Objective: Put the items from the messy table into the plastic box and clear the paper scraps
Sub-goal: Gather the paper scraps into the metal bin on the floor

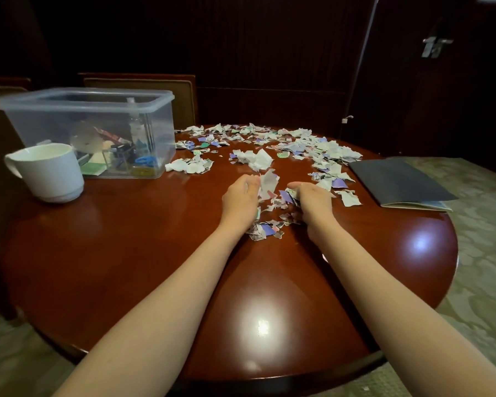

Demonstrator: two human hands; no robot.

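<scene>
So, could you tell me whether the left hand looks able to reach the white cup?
Probably yes: only bare table lies between the left hand and the white cup, and the plastic box stands behind the cup, out of the way. The hand would first have to drop the paper scraps it grips.

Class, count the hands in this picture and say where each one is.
2. The left hand and right hand rest on the table, either side of a scrap pile. None seems hidden.
</scene>
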